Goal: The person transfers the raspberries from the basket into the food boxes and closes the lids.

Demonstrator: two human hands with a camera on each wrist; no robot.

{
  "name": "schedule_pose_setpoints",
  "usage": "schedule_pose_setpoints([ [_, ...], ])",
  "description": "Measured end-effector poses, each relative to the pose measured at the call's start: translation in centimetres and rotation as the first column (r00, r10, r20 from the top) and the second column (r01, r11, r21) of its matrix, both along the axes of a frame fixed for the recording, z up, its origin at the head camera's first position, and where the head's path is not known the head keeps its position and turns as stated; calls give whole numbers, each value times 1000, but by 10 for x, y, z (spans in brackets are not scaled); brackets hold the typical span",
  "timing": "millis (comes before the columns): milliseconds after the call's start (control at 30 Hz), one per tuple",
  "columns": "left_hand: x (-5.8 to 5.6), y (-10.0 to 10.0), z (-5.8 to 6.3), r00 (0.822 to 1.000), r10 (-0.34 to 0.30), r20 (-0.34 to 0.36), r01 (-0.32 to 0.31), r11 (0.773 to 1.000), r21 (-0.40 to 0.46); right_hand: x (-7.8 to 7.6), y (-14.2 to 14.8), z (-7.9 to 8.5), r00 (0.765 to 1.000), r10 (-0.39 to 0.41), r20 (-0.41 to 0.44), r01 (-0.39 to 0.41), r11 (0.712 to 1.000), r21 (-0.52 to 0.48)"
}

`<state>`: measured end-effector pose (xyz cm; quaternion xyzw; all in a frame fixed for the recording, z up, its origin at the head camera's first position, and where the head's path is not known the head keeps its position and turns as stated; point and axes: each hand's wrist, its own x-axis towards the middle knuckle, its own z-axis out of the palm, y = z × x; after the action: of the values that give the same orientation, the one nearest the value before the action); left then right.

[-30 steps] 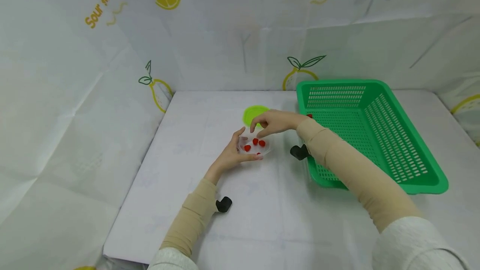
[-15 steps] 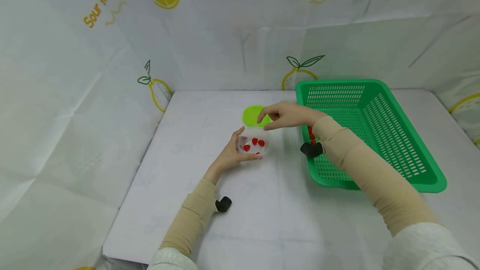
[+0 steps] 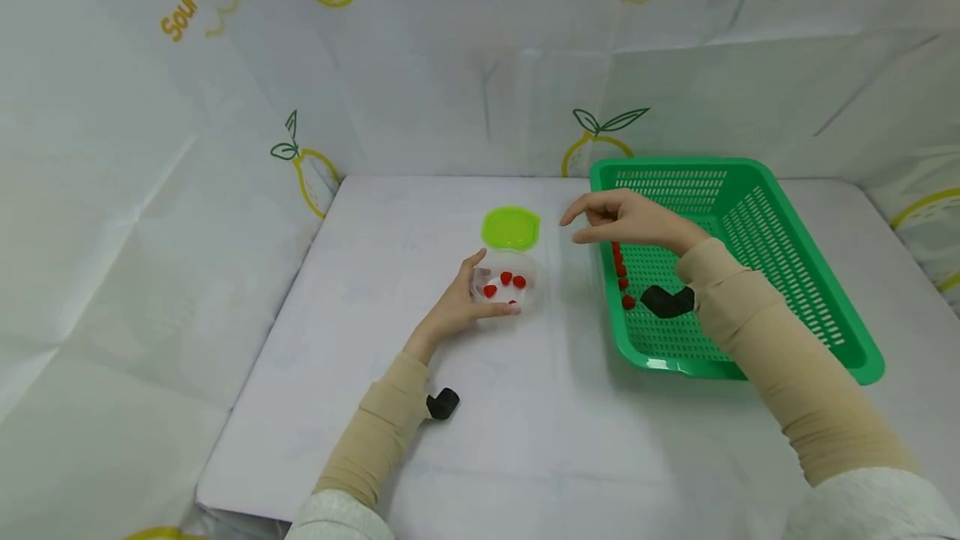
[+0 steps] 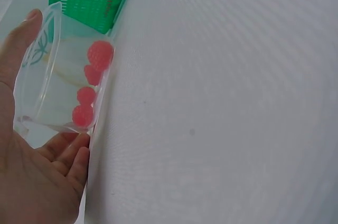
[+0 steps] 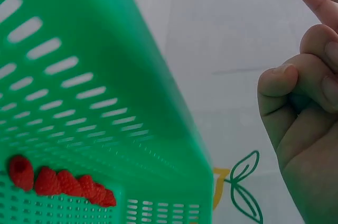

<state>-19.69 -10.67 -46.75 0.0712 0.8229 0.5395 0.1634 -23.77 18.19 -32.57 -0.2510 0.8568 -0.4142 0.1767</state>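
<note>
My left hand [image 3: 453, 302] grips a clear plastic tub [image 4: 63, 71], thumb on one side and fingers on the other. Several red raspberries [image 4: 100, 55] lie on the tub's bottom. Above the left edge of a green basket [image 3: 660, 363] hovers my right hand [image 3: 633, 219], holding nothing; its index finger and thumb stick out apart and the other fingers bend loosely. Along the basket's left inner side runs a row of more raspberries [image 5: 68, 182], partly hidden by the right hand in the head view.
A lime-green lid [image 3: 511, 228] lies flat on the white table [image 3: 555, 440] just behind the tub. Fabric with printed lemons [image 3: 322, 182] hangs at the back and left. The basket's raised walls stand on the right of the table.
My right hand has drawn away from above the tub, moving right to the basket's left edge. More of the raspberry row now shows. The left hand keeps its grip on the tub.
</note>
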Motion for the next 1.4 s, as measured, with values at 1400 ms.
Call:
schedule_pose_setpoints([
  [1400,0,0,-1,1000,7,-15,-7,1000,-10,-13,84,-68,992,-27,124,0,976,216],
])
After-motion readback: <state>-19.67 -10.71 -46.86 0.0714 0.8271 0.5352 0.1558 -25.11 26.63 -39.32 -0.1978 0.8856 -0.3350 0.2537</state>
